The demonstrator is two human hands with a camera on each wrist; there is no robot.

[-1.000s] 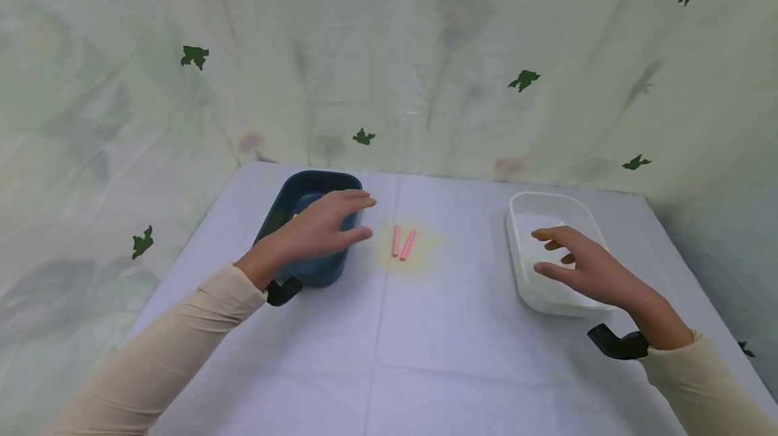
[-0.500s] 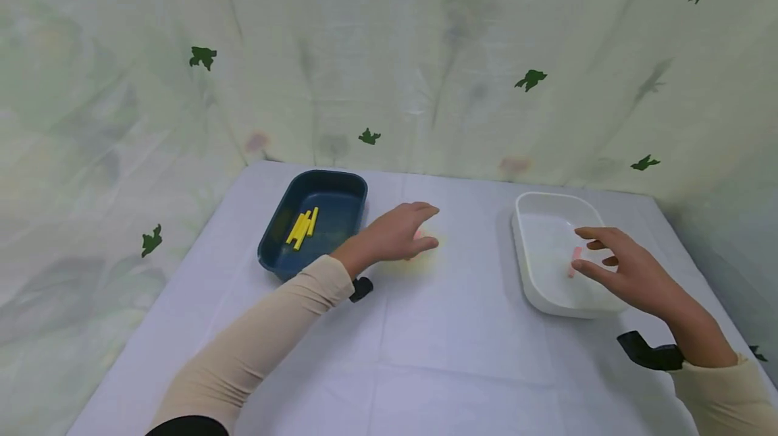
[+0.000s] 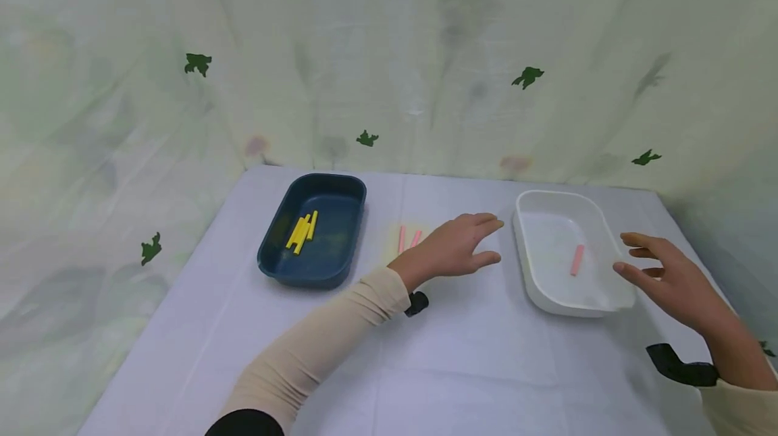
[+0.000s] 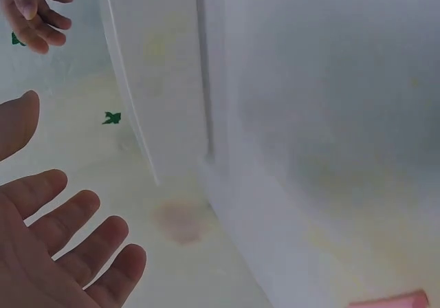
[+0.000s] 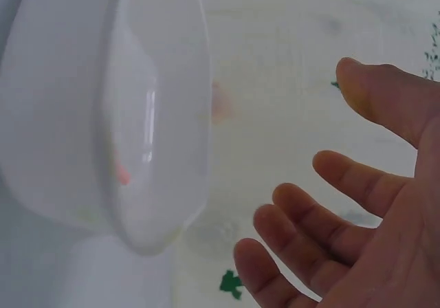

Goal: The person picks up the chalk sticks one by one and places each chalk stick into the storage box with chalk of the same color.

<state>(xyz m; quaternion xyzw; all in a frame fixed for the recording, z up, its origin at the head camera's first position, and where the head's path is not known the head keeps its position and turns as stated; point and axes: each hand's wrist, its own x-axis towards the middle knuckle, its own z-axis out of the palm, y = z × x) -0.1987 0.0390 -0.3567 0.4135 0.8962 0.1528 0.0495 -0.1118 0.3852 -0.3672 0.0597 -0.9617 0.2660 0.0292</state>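
Left hand (image 3: 457, 247) and right hand (image 3: 679, 282) are empty, fingers loose. Two pink sticks (image 3: 402, 239) lie beyond the left wrist (image 3: 410, 272), another stick (image 3: 577, 260) in the tray (image 3: 526, 260) beside the right; likely light, brittle, best pinched mid-length.

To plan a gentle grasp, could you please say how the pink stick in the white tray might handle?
The pink stick looks straight and slim, so probably stiff and light. Looking rounded, it may roll if pushed, but the raised walls of the white tray should contain it.
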